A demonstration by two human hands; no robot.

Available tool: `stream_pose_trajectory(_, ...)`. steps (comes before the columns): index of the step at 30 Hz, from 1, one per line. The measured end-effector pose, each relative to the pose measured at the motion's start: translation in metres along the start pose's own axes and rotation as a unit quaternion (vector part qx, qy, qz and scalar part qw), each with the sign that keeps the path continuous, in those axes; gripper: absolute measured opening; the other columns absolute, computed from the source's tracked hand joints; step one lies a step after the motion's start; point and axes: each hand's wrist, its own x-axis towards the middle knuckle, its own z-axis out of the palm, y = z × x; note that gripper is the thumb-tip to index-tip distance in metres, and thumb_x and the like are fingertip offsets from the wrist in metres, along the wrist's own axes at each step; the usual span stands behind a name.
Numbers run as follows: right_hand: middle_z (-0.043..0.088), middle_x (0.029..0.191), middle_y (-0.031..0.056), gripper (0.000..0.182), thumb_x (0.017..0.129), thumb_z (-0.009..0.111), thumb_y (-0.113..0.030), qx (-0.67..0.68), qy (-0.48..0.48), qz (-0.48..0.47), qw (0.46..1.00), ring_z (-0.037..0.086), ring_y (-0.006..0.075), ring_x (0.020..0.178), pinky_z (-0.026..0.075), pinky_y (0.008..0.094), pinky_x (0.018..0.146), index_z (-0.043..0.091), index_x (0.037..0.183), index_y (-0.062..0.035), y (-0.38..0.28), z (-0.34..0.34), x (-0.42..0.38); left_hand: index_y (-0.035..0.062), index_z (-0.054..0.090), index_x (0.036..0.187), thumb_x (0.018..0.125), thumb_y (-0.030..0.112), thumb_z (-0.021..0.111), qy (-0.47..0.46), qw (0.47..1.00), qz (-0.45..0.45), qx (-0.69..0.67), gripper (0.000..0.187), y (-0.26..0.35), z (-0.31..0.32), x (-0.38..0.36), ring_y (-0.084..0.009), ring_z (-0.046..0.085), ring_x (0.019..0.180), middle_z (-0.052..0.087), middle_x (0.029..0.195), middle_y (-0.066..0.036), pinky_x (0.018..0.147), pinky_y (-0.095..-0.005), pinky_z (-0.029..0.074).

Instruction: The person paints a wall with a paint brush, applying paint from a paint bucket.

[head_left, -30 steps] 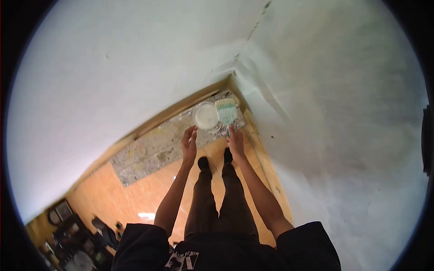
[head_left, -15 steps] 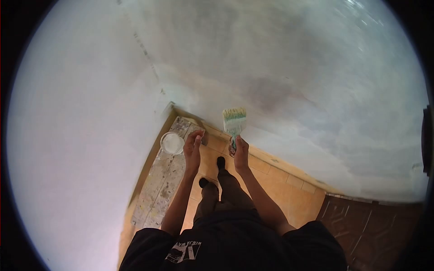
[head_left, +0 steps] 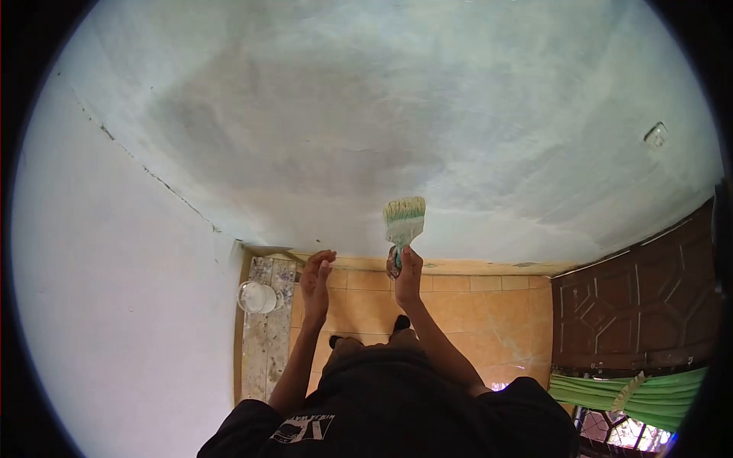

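A wide paintbrush (head_left: 405, 221), its bristles coated yellowish and green, points up toward the wall. My right hand (head_left: 409, 276) is closed around its handle. To the left, my left hand (head_left: 314, 288) is raised with bent fingers and nothing in it; the thumb stands a little apart. Nearest to that hand is a round white tub (head_left: 262, 298) with whitish contents, on a paint-spattered wooden plank bench (head_left: 259, 347). The front wall (head_left: 305, 145) carries a large greyish patch amid paler paint. The brush appears apart from the wall, though the gap is hard to judge.
A white left wall (head_left: 137, 282) meets the front wall along a cracked corner line. Orange tiles (head_left: 466, 313) cover the floor under my feet. At right are a dark carved wooden door (head_left: 611, 298), a green curtain (head_left: 649, 393) and a wall switch or socket (head_left: 656, 135).
My view has turned to the right, bringing the green curtain and the switch or socket into sight. The right hand keeps hold of the paintbrush; the left hand stays raised without anything in it.
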Motion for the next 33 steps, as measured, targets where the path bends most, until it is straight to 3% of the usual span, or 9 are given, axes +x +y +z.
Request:
stream_pose_trajectory(11, 0.038, 0.056, -0.0038, 0.037, 0.101, 0.042, -0.036, 0.013, 0.014, -0.048, 0.999, 0.032, 0.0052, 0.048, 0.026, 0.0229, 0.045, 0.052, 0.084, -0.004, -0.082, -0.133, 0.005, 0.0036, 0.058, 0.112, 0.098, 0.021, 0.046, -0.039, 0.998, 0.052, -0.011, 0.025, 0.015, 0.167, -0.021, -0.0182, 0.055, 0.11, 0.059, 0.114, -0.008, 0.093, -0.0362, 0.045)
stream_pose_trajectory(18, 0.036, 0.056, -0.0038, 0.036, 0.102, 0.04, -0.036, -0.029, 0.056, -0.057, 0.996, 0.03, 0.0046, 0.047, 0.026, 0.0228, 0.045, 0.049, 0.084, -0.0058, -0.106, -0.175, -0.017, 0.0036, 0.056, 0.116, 0.098, 0.021, 0.049, -0.126, 0.991, 0.032, -0.019, 0.025, 0.009, 0.21, -0.057, -0.0175, 0.054, 0.112, 0.06, 0.117, -0.008, 0.095, -0.0341, 0.042)
stream_pose_trajectory(27, 0.037, 0.055, -0.0038, 0.036, 0.102, 0.041, -0.034, -0.038, 0.126, -0.065, 0.989, 0.031, 0.0045, 0.046, 0.026, 0.0225, 0.044, 0.05, 0.082, -0.0056, -0.143, -0.219, -0.046, 0.0023, 0.057, 0.113, 0.098, 0.022, 0.049, -0.116, 0.992, -0.002, -0.049, 0.026, 0.0, 0.248, -0.076, -0.0189, 0.055, 0.111, 0.061, 0.113, -0.009, 0.096, -0.0364, 0.043)
stream_pose_trajectory(33, 0.037, 0.056, -0.0044, 0.036, 0.102, 0.04, -0.034, -0.055, 0.152, -0.085, 0.983, 0.032, 0.0041, 0.047, 0.026, 0.0215, 0.044, 0.05, 0.081, -0.005, -0.168, -0.256, -0.048, 0.0007, 0.056, 0.111, 0.099, 0.02, 0.043, -0.174, 0.983, 0.044, -0.032, 0.026, 0.024, 0.304, -0.089, -0.0216, 0.055, 0.109, 0.058, 0.113, -0.011, 0.095, -0.0386, 0.045)
